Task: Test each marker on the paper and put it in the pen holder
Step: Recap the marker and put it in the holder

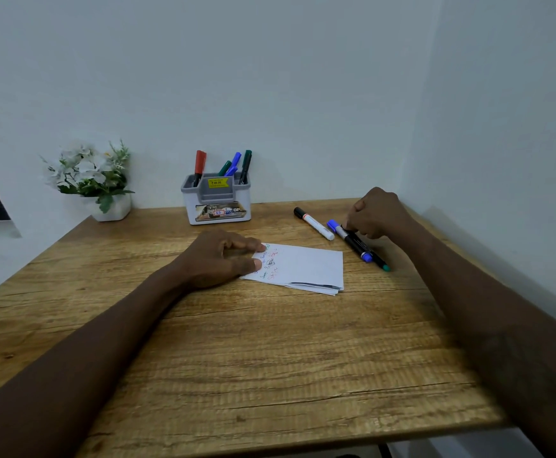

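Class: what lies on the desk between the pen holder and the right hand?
In the head view, one white marker with a black cap lies between the pen holder and the right hand; otherwise bare desk.

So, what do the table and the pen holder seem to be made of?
The table looks like wood or wood-print laminate, matte: grain lines and dark cracks show. The pen holder is probably plastic: smooth white walls, grey moulded insert.

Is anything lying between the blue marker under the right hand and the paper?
Nothing visible. The right hand touches the blue marker; only bare table separates it from the paper. The white marker lies off that path.
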The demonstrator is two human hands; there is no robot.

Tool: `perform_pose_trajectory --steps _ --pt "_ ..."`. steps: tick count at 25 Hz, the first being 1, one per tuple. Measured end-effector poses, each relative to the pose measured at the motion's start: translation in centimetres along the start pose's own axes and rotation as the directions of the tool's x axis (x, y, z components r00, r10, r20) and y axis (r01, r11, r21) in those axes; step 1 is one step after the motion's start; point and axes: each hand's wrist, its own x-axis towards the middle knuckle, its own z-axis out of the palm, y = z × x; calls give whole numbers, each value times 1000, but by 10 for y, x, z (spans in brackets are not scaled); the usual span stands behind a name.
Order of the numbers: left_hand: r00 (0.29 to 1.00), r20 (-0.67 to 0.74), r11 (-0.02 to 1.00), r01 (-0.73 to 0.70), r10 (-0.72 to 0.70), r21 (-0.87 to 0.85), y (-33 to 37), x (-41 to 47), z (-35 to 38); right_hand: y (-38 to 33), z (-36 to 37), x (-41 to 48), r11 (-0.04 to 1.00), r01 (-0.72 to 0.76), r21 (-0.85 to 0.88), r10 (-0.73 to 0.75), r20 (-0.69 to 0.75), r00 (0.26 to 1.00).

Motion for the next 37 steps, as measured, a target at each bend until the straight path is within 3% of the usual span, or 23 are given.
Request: perform_pose_trajectory --steps 7,17,20,23,27,30,33,35,37 --pt "1000 3 1000 5 -5 4 0 0 0 0 -6 -5 999 -51 -4 51 69 996" --pt "1000 -6 1000 0 0 15 3 -1 -2 -6 -12 -17 972 32 235 2 -144 990" --pt "992 -124 1000 -13 9 -28 10 -4 0 -24 -11 -23 936 187 299 -137 -180 974" --pt "939 -341 998 -56 41 -34 20 -7 1 -51 -5 -39 866 332 373 -327 -80 942" --pt "925 -362 993 -118 114 11 21 -5 3 -85 14 -55 745 476 467 -580 101 808" --pt "883 -429 980 -195 191 34 17 -5 0 -99 28 -59 653 398 645 -614 143 777" --pt "827 -483 958 -264 287 116 12 -4 -6 -100 31 -58 610 234 757 -563 206 800" --pt "816 -496 954 -238 297 180 10 -2 -8 -96 29 -57 584 84 807 -536 306 787" --pt "811 -539 971 -149 227 184 9 0 -8 -92 26 -56 428 -110 897 -499 336 799"
